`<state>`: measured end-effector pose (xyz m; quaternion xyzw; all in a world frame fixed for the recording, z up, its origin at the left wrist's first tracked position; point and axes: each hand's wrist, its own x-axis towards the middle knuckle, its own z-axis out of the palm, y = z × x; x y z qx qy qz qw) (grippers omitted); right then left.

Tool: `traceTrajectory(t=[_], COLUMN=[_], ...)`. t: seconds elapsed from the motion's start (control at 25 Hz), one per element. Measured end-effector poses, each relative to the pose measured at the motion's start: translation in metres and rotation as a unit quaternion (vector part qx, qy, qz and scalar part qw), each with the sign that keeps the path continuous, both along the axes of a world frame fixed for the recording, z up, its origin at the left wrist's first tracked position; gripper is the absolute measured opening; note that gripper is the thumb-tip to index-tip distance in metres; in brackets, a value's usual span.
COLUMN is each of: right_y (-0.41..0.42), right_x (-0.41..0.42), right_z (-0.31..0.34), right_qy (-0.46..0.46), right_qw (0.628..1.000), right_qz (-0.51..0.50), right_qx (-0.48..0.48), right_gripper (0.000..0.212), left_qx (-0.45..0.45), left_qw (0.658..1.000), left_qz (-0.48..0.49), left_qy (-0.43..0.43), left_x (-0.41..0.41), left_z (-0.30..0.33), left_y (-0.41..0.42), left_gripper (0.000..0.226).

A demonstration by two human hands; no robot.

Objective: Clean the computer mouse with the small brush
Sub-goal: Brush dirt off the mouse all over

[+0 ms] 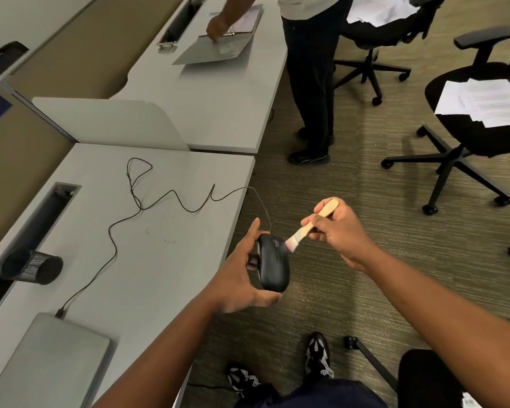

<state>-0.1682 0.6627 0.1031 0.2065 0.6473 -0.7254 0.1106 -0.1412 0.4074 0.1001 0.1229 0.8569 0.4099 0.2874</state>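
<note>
A black wired computer mouse (pixel 273 265) is held in my left hand (pixel 239 278) just off the desk's right edge, above the carpet. Fingers wrap its left side and the thumb sits under its rear end. My right hand (pixel 340 234) grips a small brush (pixel 309 223) by its pale wooden handle. The light bristles touch the mouse's front right side near the buttons. The mouse's thin black cable (pixel 147 201) loops across the grey desk (pixel 165 260) and runs to a closed grey laptop (pixel 50 363).
A black mesh pen cup (pixel 31 266) lies on its side at the desk's left. Another person (pixel 309 78) stands at the far desk handling a binder (pixel 218 45). Two black office chairs (pixel 477 128) carrying papers stand on the carpet at right.
</note>
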Motion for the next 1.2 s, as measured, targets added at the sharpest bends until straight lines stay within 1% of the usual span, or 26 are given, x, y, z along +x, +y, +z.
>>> traceTrajectory(t=[0.12,0.16,0.2,0.24,0.32,0.4,0.44,0.48,0.56,0.6,0.68,0.8,0.88,1.08,1.2], right_y=[-0.001,-0.002,-0.003,-0.003,-0.002,-0.001,-0.001,-0.002,-0.01,-0.014,-0.02,-0.022,-0.02,-0.017,-0.011], right_x=[-0.001,-0.002,-0.002,-0.002,-0.001,0.001,0.003,0.003,0.004,0.005,0.005,0.007,0.009,0.013,0.012], right_z=[0.006,0.008,0.009,0.008,0.007,0.007,0.01,0.013,0.024,0.028,0.03,0.028,0.027,0.033,0.036], right_qy=[0.04,0.035,0.021,0.005,-0.018,-0.012,0.002,0.019,0.038,0.037,0.022,-0.014,-0.019,0.004,0.031], right_qw=[0.992,0.989,0.989,0.991,0.997,1.0,0.999,0.998,0.99,0.987,0.99,0.994,0.994,0.99,0.984], right_qz=[-0.05,-0.049,-0.04,-0.03,-0.014,-0.021,-0.035,-0.045,-0.037,-0.024,-0.001,0.0,0.009,0.094,0.146], right_qx=[-0.113,-0.137,-0.14,-0.13,-0.071,-0.019,-0.019,-0.042,-0.129,-0.156,-0.143,-0.11,-0.105,-0.108,-0.094], right_gripper=[0.014,0.013,0.013,0.013,0.014,0.015,0.015,0.015,0.015,0.016,0.017,0.019,0.019,0.016,0.014], left_qx=[0.006,0.008,0.008,0.009,0.012,0.01,0.008,0.004,-0.002,-0.003,-0.001,0.0,0.0,0.014,0.021], left_qw=[1.0,1.0,1.0,1.0,1.0,1.0,1.0,1.0,1.0,1.0,1.0,1.0,1.0,0.999,0.998], left_qz=[-0.001,0.001,0.002,0.004,0.01,0.013,0.011,0.009,0.006,0.004,0.002,0.016,0.023,0.05,0.056], left_qy=[0.002,0.002,0.003,0.004,0.005,0.003,0.003,0.004,0.007,0.011,0.016,0.016,0.017,0.014,0.01], left_x=[-0.002,-0.002,-0.002,-0.002,-0.002,-0.002,-0.002,-0.003,-0.004,-0.004,-0.005,-0.006,-0.004,-0.003,-0.003], left_z=[0.0,0.0,0.0,0.0,-0.001,-0.002,-0.002,-0.001,0.001,0.002,0.003,0.002,0.0,-0.006,-0.007], left_y=[0.002,0.002,0.003,0.003,0.002,0.002,0.002,0.003,0.005,0.006,0.008,0.008,0.008,0.005,0.006], left_gripper=[0.142,0.141,0.14,0.139,0.138,0.139,0.139,0.139,0.14,0.14,0.14,0.14,0.14,0.139,0.138])
